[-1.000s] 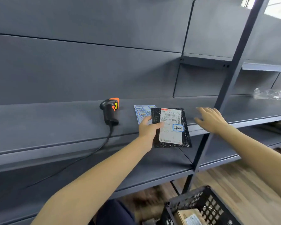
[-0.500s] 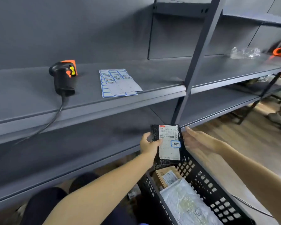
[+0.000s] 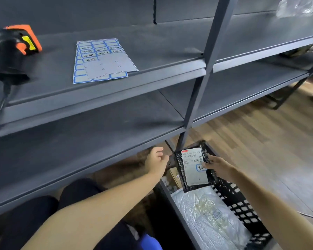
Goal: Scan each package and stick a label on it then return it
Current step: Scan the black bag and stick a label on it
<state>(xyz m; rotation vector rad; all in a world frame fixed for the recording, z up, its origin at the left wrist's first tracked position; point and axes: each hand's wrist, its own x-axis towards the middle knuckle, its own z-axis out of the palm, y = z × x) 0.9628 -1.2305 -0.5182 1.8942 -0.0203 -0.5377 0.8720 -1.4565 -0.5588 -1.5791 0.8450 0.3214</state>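
Right hand [image 3: 218, 166] grip pinching labelled black package [image 3: 193, 168] by its edge, held over black crate [image 3: 242, 204] for return; left hand [image 3: 156, 160] grip loosely curled, empty, clear of drop path.

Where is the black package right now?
Low in the head view, the black package is held by the right hand over the black crate.
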